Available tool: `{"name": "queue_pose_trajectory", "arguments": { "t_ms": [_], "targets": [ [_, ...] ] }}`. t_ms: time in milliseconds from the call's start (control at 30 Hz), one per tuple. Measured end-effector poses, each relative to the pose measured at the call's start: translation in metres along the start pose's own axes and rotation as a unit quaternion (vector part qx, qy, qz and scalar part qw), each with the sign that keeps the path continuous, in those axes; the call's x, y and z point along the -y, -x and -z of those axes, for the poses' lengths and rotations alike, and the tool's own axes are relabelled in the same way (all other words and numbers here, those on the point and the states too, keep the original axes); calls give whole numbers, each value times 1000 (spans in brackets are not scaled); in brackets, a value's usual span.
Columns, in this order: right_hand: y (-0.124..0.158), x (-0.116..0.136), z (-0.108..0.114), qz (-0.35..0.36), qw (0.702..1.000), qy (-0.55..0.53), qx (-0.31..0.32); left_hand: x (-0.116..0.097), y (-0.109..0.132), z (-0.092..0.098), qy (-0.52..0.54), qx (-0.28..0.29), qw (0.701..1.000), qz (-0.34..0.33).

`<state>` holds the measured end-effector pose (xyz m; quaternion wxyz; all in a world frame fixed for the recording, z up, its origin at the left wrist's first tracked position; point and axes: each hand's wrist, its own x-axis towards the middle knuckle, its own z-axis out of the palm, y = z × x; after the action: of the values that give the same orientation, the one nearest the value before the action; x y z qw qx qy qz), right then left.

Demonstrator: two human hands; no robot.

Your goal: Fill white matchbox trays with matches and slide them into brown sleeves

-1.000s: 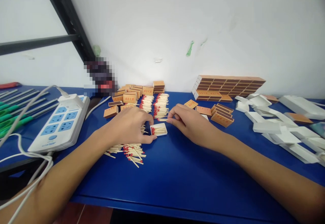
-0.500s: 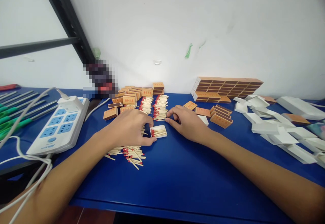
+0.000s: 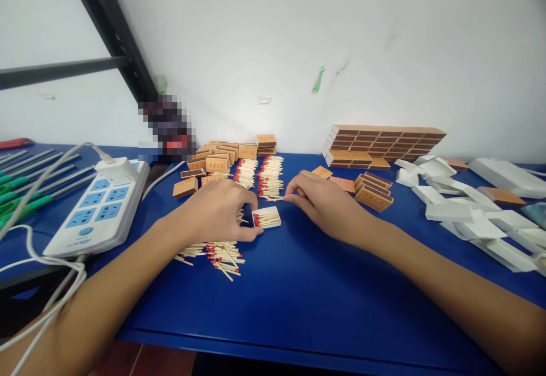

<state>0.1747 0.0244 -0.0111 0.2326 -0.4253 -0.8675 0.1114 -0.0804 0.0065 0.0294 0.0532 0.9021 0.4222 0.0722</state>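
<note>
**Both hands at a small match tray in the middle of the bench**

Both forearms reach in over the near edge of the blue bench [image 3: 298, 302]. A loose heap of red-tipped matches [image 3: 215, 252] lies left of the middle, on the near side of the left hand and partly under its wrist.

The left hand [image 3: 215, 212] is curled, with its thumb and fingers clamped on the left end of a small white tray [image 3: 268, 217]. The tray sits flat at about the middle of the bench and holds a layer of matches with their heads to the left.

The right hand [image 3: 326, 202] rests just right of the tray and a little beyond it. Its thumb and forefinger are pinched together on 1 match [image 3: 278, 198], which points left at the near end of 2 tidy match rows [image 3: 261, 176].

Toward the left edge lies a white power strip [image 3: 96, 208] with blue sockets. Its white cables [image 3: 46, 265] trail off the near-left corner, and green-handled tools [image 3: 19, 194] lie beyond it.

A few orange sleeves [image 3: 370, 193] sit just past the right hand. A jumble of white trays [image 3: 464, 217] spreads toward the right edge.

Further back, a heap of orange matchboxes [image 3: 219, 158] lies left of the rows. A brick-like stack of boxes [image 3: 384, 144] stands along the far edge by the wall.
</note>
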Motion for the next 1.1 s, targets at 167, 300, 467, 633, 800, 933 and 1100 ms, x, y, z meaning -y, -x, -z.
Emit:
{"name": "queue_pose_trajectory", "arguments": {
  "t_ms": [167,300,467,633,800,933,1100],
  "targets": [
    [7,18,0,26,999,-20,35,-1,0,0,-1,1,1000,8],
    [7,18,-9,39,996,-68,43,-1,0,-1,6,0,1000,8],
    [-5,2,-23,-10,997,-75,-31,0,1,0,5,3,1000,-1],
    [-13,-1,-31,-30,999,-39,-21,1,0,0,2,-7,1000,-2],
    [-11,-2,-28,-17,999,-26,-12,1,1,-1,8,1,1000,-3],
    [-7,-9,-24,-6,1000,-13,-11,0,1,-2,5,4,1000,2],
    [-2,-12,-20,20,999,-30,-3,0,0,0,1,7,1000,2]
  ]
}}
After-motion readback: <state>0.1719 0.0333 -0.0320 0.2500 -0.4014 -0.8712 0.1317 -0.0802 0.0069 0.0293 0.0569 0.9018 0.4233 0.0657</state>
